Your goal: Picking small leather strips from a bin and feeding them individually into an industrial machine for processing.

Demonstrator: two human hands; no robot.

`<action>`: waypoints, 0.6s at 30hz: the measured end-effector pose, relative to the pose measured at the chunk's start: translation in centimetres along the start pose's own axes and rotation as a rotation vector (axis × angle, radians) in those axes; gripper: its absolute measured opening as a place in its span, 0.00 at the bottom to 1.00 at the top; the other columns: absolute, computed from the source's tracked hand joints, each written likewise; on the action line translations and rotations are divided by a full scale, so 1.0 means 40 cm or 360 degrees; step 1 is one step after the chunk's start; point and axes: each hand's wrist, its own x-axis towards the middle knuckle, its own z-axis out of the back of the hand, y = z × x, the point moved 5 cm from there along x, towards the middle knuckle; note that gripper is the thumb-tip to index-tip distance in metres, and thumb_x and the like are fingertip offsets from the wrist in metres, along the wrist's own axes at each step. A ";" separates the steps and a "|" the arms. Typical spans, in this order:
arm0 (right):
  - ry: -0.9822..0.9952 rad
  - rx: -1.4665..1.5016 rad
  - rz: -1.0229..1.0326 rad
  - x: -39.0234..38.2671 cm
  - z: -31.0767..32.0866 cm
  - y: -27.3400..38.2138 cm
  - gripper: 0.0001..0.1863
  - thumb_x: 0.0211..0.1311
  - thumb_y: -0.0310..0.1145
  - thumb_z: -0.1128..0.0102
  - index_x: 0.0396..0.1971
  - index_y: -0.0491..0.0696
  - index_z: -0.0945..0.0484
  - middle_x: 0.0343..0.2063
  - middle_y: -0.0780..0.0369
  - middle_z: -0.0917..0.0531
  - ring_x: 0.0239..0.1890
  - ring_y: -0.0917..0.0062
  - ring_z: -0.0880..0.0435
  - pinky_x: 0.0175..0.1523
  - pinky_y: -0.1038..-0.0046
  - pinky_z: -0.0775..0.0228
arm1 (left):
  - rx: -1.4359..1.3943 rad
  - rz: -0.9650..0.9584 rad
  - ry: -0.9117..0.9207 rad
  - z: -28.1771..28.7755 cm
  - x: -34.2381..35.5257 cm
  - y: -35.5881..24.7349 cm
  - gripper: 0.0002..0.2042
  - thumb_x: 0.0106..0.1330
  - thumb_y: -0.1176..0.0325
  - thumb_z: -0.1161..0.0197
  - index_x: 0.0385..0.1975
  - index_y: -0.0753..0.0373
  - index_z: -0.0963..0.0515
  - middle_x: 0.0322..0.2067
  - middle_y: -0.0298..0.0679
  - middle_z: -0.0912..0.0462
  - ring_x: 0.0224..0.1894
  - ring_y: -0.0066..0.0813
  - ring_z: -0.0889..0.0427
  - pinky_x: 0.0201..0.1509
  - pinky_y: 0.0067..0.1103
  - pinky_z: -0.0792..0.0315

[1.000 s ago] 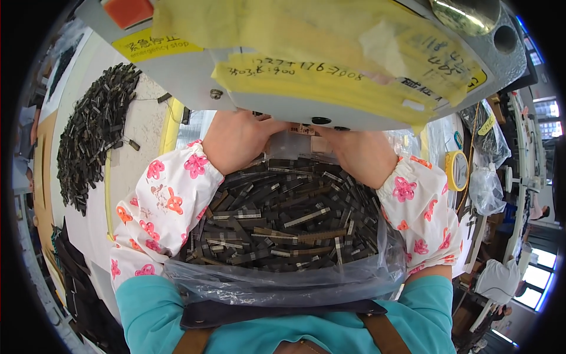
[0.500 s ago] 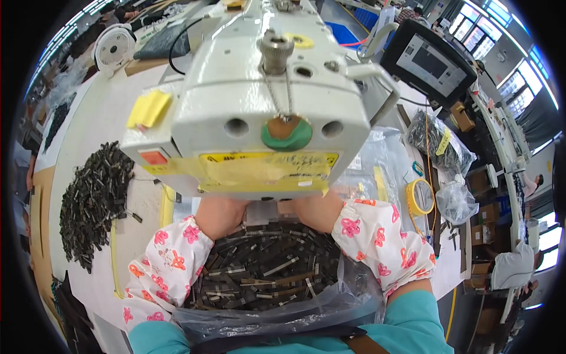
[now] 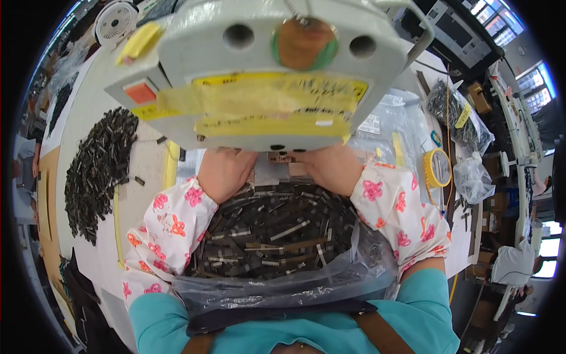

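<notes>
Presumably for reach, dark strips (image 3: pixel 277 236) lie near left hand (image 3: pixel 226 172) and right hand (image 3: pixel 333 170).
Machine head (image 3: pixel 271 124) obscures both grips; cannot tell whether pinching.

This looks like a factory workshop: a bulky pale machine (image 3: pixel 259 62) with a red switch (image 3: pixel 140 92) stands over the worktable (image 3: pixel 144 156), small dark pieces lie in a large pile (image 3: pixel 101 177) and fill a clear plastic bag (image 3: pixel 289 292), and beyond are a monitor (image 3: pixel 451 32), brown cartons (image 3: pixel 479 97), long benches (image 3: pixel 514 127), other people (image 3: pixel 514 264) and tall windows (image 3: pixel 535 82)
</notes>
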 end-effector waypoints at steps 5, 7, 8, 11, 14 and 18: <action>-0.0008 0.0329 0.0079 -0.027 0.050 -0.011 0.09 0.45 0.26 0.47 0.29 0.46 0.21 0.27 0.58 0.23 0.34 0.63 0.25 0.39 0.66 0.33 | 0.0091 0.0176 0.0090 0.046 -0.038 0.035 0.08 0.53 0.73 0.46 0.34 0.61 0.27 0.18 0.43 0.25 0.20 0.40 0.26 0.26 0.29 0.32; -0.0071 0.0434 0.0111 -0.032 0.078 -0.001 0.07 0.46 0.25 0.45 0.28 0.45 0.22 0.27 0.58 0.23 0.32 0.63 0.25 0.38 0.66 0.32 | 0.0220 0.0208 -0.0003 0.072 -0.078 0.078 0.08 0.53 0.73 0.46 0.34 0.61 0.27 0.18 0.42 0.26 0.19 0.39 0.26 0.24 0.28 0.33; -0.0016 0.0493 0.0111 -0.037 0.090 0.011 0.07 0.46 0.24 0.43 0.28 0.44 0.21 0.28 0.57 0.22 0.32 0.62 0.24 0.37 0.67 0.32 | 0.0295 0.0286 0.0060 0.078 -0.101 0.104 0.09 0.53 0.73 0.45 0.35 0.60 0.27 0.18 0.41 0.26 0.20 0.38 0.26 0.26 0.27 0.33; 0.0092 0.0590 0.0147 -0.036 0.089 0.044 0.06 0.45 0.24 0.39 0.27 0.43 0.22 0.28 0.58 0.22 0.30 0.64 0.24 0.35 0.69 0.32 | 0.0465 0.0353 0.0122 0.093 -0.115 0.123 0.08 0.53 0.73 0.44 0.34 0.60 0.26 0.18 0.40 0.25 0.22 0.37 0.26 0.30 0.27 0.34; 0.0270 0.0743 0.0279 -0.020 0.055 0.090 0.07 0.44 0.25 0.37 0.26 0.43 0.23 0.26 0.59 0.23 0.30 0.64 0.24 0.34 0.69 0.32 | 0.0544 0.0187 -0.0086 0.119 -0.062 0.090 0.05 0.53 0.72 0.43 0.30 0.60 0.26 0.20 0.39 0.25 0.24 0.39 0.26 0.33 0.27 0.35; 0.0245 0.0591 0.0416 0.002 0.030 0.134 0.09 0.43 0.27 0.37 0.28 0.45 0.24 0.27 0.61 0.24 0.30 0.65 0.24 0.35 0.69 0.32 | 0.0134 0.0216 0.0031 0.069 -0.017 0.034 0.06 0.53 0.69 0.42 0.29 0.62 0.25 0.28 0.45 0.25 0.31 0.44 0.26 0.36 0.32 0.34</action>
